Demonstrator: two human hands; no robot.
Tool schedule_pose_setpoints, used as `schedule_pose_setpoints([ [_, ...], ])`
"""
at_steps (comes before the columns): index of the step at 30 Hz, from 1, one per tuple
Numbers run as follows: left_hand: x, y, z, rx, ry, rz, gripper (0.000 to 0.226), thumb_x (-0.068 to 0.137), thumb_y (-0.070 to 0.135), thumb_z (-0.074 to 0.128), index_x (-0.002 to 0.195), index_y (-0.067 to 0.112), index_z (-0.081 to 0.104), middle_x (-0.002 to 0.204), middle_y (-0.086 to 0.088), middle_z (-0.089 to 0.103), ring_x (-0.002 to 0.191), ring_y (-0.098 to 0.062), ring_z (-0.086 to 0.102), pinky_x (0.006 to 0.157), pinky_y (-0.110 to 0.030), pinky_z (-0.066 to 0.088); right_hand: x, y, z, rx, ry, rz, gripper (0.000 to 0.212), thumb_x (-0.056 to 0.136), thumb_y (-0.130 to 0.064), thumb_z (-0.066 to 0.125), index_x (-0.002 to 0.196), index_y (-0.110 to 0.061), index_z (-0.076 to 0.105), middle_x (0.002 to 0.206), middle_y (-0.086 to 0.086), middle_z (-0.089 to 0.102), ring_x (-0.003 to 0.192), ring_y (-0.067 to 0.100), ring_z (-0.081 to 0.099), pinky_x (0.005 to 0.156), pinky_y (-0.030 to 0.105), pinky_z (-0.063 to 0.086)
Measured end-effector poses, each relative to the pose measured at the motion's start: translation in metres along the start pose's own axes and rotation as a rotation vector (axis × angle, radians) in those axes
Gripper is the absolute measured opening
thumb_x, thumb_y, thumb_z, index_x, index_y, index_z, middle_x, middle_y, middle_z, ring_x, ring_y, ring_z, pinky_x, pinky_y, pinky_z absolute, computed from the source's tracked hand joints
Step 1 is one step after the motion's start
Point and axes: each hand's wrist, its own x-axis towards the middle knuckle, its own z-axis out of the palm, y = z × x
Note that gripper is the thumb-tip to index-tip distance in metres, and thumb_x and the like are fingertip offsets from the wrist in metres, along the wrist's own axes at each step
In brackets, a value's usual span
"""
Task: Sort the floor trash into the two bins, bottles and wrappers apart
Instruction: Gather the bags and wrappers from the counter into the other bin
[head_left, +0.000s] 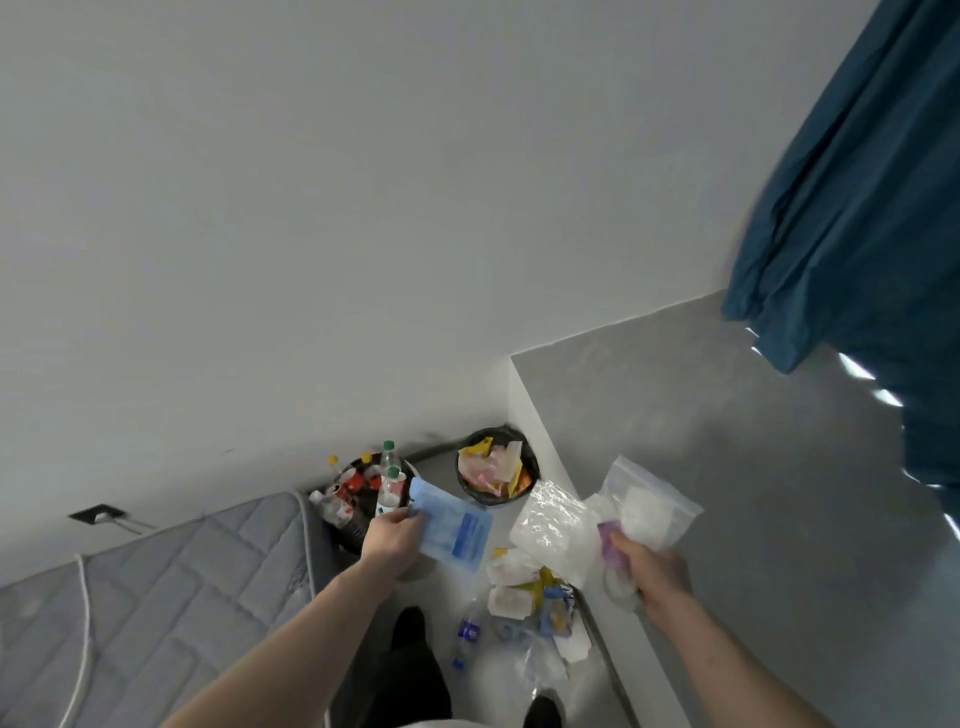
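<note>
My left hand (390, 534) grips a flat blue plastic wrapper (451, 527), held between the two bins. My right hand (655, 576) holds a bunch of clear plastic bags (597, 514) with a purple scrap among them. The left bin (363, 525) is packed with bottles and cans, two green-capped bottles (389, 480) standing tallest. The right black bin (530, 462) in the corner holds yellow and pink wrappers. On the floor below my hands lies a pile of white and yellow wrappers (524, 597) and a clear bottle (467, 631) with a blue label.
A grey quilted mattress (171, 587) fills the left side, touching the bottle bin. A grey wall panel (727, 467) rises on the right, with a blue curtain (857, 208) above it. My dark trouser legs and feet (410, 670) stand on the narrow floor strip.
</note>
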Motion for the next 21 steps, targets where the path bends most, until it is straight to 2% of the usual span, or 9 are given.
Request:
schedule_pose_setpoints([
  [2,0.025,0.021,0.001,0.036,-0.012,0.026,0.021,0.096,0.029,0.064,0.113,0.018,0.067,0.092,-0.003,0.065,0.089,-0.023,0.067,0.089,-0.045,0.059,0.005,-0.011,0.015,0.001,-0.002,-0.001,0.029,0.07,-0.029,0.09,0.082,-0.007,0.078,0.068,0.0,0.075,0.068,0.019,0.069,0.063,0.029,0.049],
  [4,0.055,0.043,0.005,0.106,-0.032,0.048,0.01,0.095,0.026,0.064,0.104,0.021,0.065,0.093,-0.003,0.066,0.088,-0.023,0.068,0.088,-0.043,0.059,0.011,-0.022,0.032,-0.002,0.017,0.005,0.029,0.073,-0.035,0.088,0.078,-0.009,0.078,0.065,-0.001,0.075,0.067,0.018,0.068,0.061,0.027,0.047],
  [7,0.122,0.066,0.012,0.282,-0.085,0.095,0.018,0.089,0.032,0.066,0.103,0.022,0.069,0.092,-0.001,0.07,0.085,-0.021,0.07,0.081,-0.036,0.06,0.032,-0.036,0.063,-0.024,0.081,0.021,0.035,0.074,-0.044,0.084,0.072,-0.01,0.079,0.062,-0.002,0.074,0.066,0.018,0.068,0.059,0.026,0.045],
  [9,0.173,0.077,0.017,0.429,-0.129,0.095,0.028,0.082,0.044,0.065,0.101,0.024,0.073,0.087,0.001,0.073,0.081,-0.019,0.071,0.078,-0.035,0.061,0.049,-0.04,0.089,-0.051,0.142,0.051,0.041,0.071,-0.052,0.082,0.058,-0.013,0.076,0.056,-0.001,0.07,0.052,0.013,0.061,0.055,0.026,0.041],
  [11,0.225,0.091,0.027,0.56,-0.192,0.125,0.021,0.086,0.039,0.064,0.096,0.024,0.074,0.083,0.002,0.072,0.076,-0.015,0.07,0.069,-0.027,0.058,0.069,-0.045,0.12,-0.069,0.173,0.08,0.046,0.071,-0.057,0.078,0.049,-0.017,0.072,0.052,-0.001,0.068,0.046,0.014,0.057,0.054,0.028,0.042],
  [14,0.288,0.106,0.045,0.763,-0.231,0.243,0.022,0.09,0.027,0.057,0.07,0.023,0.065,0.067,0.004,0.064,0.066,-0.017,0.064,0.055,-0.023,0.045,0.106,-0.049,0.162,-0.118,0.207,0.088,0.037,0.077,-0.048,0.079,0.058,-0.017,0.078,0.058,-0.002,0.072,0.062,0.019,0.07,0.067,0.033,0.052],
  [16,0.337,0.105,0.062,0.887,-0.249,0.267,0.028,0.087,0.019,0.053,0.059,0.019,0.052,0.058,0.004,0.054,0.057,-0.018,0.053,0.049,-0.024,0.035,0.133,-0.049,0.19,-0.158,0.213,0.071,0.035,0.077,-0.046,0.079,0.065,-0.013,0.078,0.063,-0.004,0.074,0.071,0.018,0.071,0.065,0.031,0.051],
  [18,0.383,0.101,0.086,0.942,-0.27,0.313,0.024,0.086,0.016,0.051,0.062,0.018,0.055,0.061,0.004,0.055,0.06,-0.018,0.053,0.048,-0.025,0.033,0.165,-0.046,0.215,-0.18,0.24,0.045,0.036,0.075,-0.051,0.079,0.074,-0.014,0.078,0.072,-0.005,0.075,0.077,0.019,0.07,0.062,0.028,0.047],
  [21,0.453,0.079,0.13,0.98,-0.306,0.364,0.02,0.087,0.017,0.051,0.071,0.017,0.063,0.06,0.006,0.052,0.061,-0.017,0.053,0.048,-0.025,0.033,0.224,-0.025,0.25,-0.213,0.29,0.001,0.041,0.073,-0.056,0.079,0.074,-0.015,0.075,0.073,-0.007,0.073,0.078,0.021,0.067,0.07,0.033,0.051],
])
